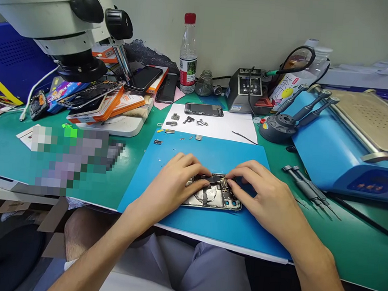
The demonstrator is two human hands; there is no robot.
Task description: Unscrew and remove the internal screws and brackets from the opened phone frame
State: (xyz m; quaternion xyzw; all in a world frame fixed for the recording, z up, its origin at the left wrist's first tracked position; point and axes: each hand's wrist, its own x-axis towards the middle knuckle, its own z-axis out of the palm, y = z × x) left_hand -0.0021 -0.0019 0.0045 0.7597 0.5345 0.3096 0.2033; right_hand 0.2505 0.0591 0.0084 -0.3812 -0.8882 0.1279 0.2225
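Note:
An opened phone housing (210, 195) lies flat on the blue mat (187, 228), its inside facing up. A circuit board (225, 186) with small gold and dark parts sits at its right end, above two camera openings. From the left, my left hand (174, 180) reaches over the housing, thumb and forefinger closed together at the inner parts near its upper edge. My right hand (267, 191) pinches at the circuit board's upper right edge with thumb and forefinger. Fingers partly cover what lies under both fingertips.
Small phone parts (189, 119) and a phone screen (204, 109) lie on white paper behind the mat. Screwdrivers (306, 188) and a blue heating machine (347, 162) are to the right. A microscope (83, 60) overhangs stacked phones at left. A bottle (188, 64) stands behind.

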